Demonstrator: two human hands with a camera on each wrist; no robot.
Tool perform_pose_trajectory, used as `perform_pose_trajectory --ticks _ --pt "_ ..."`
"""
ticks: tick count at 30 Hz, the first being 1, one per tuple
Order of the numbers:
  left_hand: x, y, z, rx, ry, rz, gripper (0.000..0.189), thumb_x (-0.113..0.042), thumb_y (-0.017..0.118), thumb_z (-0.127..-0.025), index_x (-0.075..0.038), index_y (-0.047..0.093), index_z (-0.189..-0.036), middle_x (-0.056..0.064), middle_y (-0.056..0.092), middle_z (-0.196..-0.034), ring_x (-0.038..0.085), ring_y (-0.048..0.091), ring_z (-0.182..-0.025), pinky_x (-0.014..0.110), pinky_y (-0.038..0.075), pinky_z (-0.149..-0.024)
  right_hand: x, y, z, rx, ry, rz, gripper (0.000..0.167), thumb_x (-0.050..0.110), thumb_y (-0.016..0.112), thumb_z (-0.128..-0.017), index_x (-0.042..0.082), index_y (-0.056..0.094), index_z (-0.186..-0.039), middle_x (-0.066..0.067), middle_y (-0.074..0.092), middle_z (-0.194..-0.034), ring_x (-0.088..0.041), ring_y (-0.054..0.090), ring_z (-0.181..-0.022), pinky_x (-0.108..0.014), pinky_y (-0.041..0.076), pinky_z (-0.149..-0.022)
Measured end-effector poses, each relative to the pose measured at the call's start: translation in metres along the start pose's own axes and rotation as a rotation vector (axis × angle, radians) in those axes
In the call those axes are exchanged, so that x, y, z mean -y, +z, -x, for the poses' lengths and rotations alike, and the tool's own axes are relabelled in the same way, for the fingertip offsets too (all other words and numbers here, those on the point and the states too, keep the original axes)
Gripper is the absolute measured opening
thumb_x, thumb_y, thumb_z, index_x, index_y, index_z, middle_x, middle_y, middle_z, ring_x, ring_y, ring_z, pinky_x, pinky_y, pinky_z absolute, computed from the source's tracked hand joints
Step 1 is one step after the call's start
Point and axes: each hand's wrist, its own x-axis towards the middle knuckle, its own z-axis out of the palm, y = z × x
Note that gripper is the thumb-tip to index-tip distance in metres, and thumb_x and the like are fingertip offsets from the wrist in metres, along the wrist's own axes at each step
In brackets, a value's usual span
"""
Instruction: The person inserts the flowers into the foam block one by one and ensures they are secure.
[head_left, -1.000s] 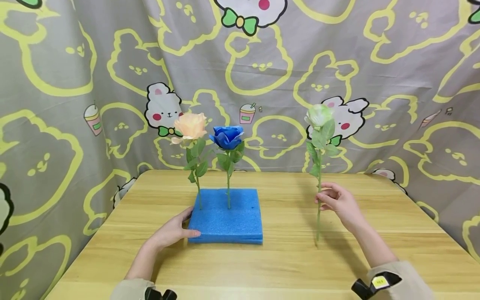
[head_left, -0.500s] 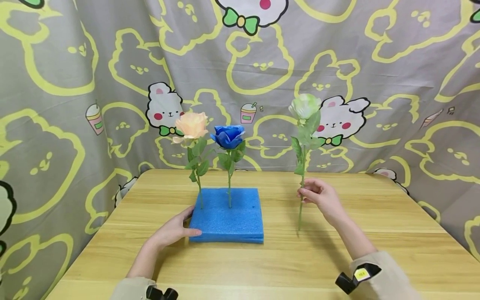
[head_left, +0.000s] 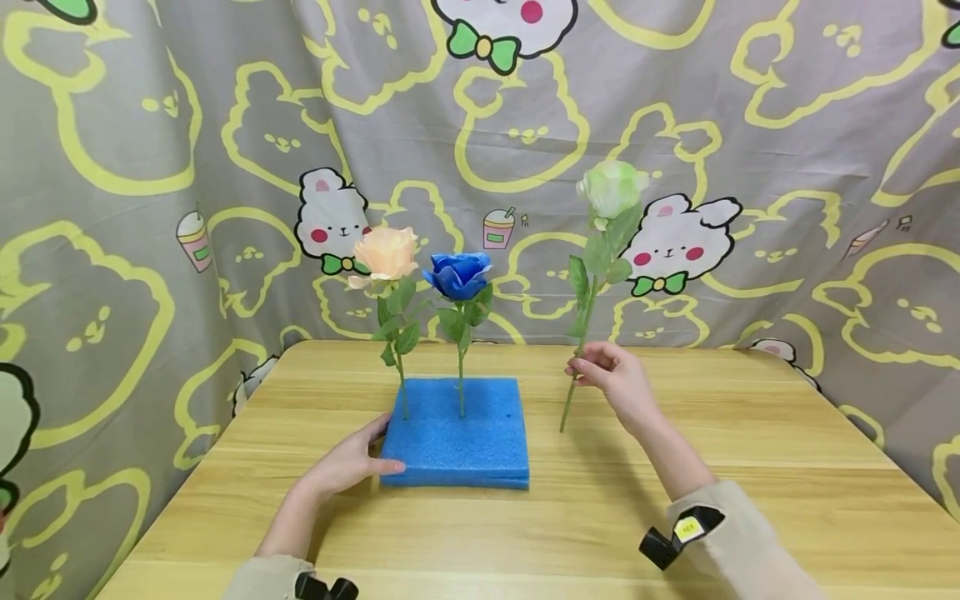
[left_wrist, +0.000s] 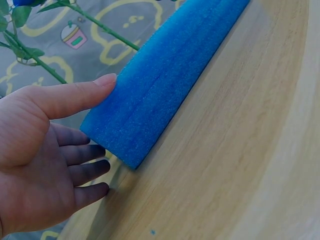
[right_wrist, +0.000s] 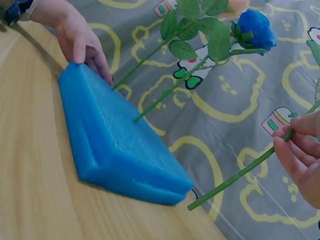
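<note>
In the head view, my right hand [head_left: 618, 383] pinches the stem of a pale green-and-white artificial rose [head_left: 611, 192]. Its bare stem end hangs above the table, right of a blue foam block [head_left: 465, 446]. In the right wrist view, thumb and fingertips hold the green stem [right_wrist: 250, 167], which slants down toward the block. My left hand [head_left: 348, 462] rests at the block's left side, thumb on the front edge; the left wrist view shows its fingers [left_wrist: 85, 155] fairly straight beside the foam. A peach rose [head_left: 386, 254] and a blue rose [head_left: 459, 277] stand in the block.
The block lies on a wooden table [head_left: 675, 517]. Behind it hangs a grey curtain [head_left: 420, 142] printed with yellow outlines and white rabbits. The two standing roses rise from the block's left and middle.
My right hand has carried the green-and-white rose leftward and up, closer to the foam block; its stem now tilts, lower end to the left. My left hand stays at the block.
</note>
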Motion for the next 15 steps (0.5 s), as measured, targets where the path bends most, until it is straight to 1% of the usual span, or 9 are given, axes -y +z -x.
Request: perform_pose_trajectory --ticks 3,6,9,12,14,15 --pt "0.001 0.0 0.0 -0.003 -0.002 0.001 0.094 -0.025 0.074 -0.079 0.011 0.016 -0.143 0.031 0.021 -0.146 0.043 0.02 -0.134 0.055 0.021 -0.105 0.0 0.008 -0.005 -0.003 0.0 -0.017 0.02 -0.002 0.058 -0.089 -0.014 0.051 -0.102 -0.004 0.066 -0.084 -0.011 0.066 -0.078 -0.029 0.054 -0.07" --pt "0.001 0.0 0.001 -0.005 -0.005 -0.003 0.093 -0.025 0.074 -0.079 0.011 0.016 -0.143 0.031 0.021 -0.146 0.043 0.02 -0.134 0.055 0.022 -0.105 0.001 0.016 -0.009 -0.004 0.0 -0.027 0.017 -0.003 0.058 -0.088 -0.013 0.052 -0.101 -0.004 0.065 -0.084 -0.01 0.066 -0.078 -0.028 0.054 -0.07" --pt "0.0 0.0 0.001 -0.006 -0.006 -0.008 0.093 -0.025 0.074 -0.079 0.011 0.016 -0.143 0.031 0.021 -0.146 0.043 0.021 -0.134 0.055 0.023 -0.105 0.001 0.024 -0.013 0.001 -0.011 -0.028 0.017 -0.002 0.058 -0.089 -0.014 0.052 -0.1 -0.008 0.065 -0.085 -0.011 0.066 -0.078 -0.028 0.054 -0.071" --pt "-0.001 0.0 0.001 -0.004 -0.002 -0.012 0.093 -0.025 0.074 -0.08 0.01 0.016 -0.143 0.03 0.022 -0.146 0.043 0.021 -0.133 0.055 0.023 -0.105 -0.002 0.032 -0.017 0.008 -0.056 -0.047 0.019 0.001 0.06 -0.088 -0.013 0.053 -0.098 -0.011 0.066 -0.086 -0.012 0.066 -0.079 -0.029 0.054 -0.07" --pt "-0.001 0.0 0.0 -0.004 0.001 -0.012 0.093 -0.025 0.074 -0.08 0.01 0.017 -0.143 0.03 0.022 -0.146 0.043 0.021 -0.134 0.054 0.023 -0.105 -0.004 0.038 -0.018 0.015 -0.094 -0.072 0.018 0.004 0.063 -0.087 -0.01 0.056 -0.095 -0.012 0.066 -0.086 -0.013 0.066 -0.078 -0.03 0.054 -0.07" --pt "-0.001 0.0 0.0 -0.003 0.001 -0.013 0.093 -0.025 0.074 -0.08 0.01 0.017 -0.143 0.03 0.022 -0.146 0.043 0.021 -0.134 0.054 0.023 -0.105 -0.012 0.039 -0.022 0.035 -0.133 -0.106 0.016 0.005 0.065 -0.086 -0.007 0.058 -0.094 -0.011 0.067 -0.086 -0.013 0.066 -0.078 -0.029 0.054 -0.068"
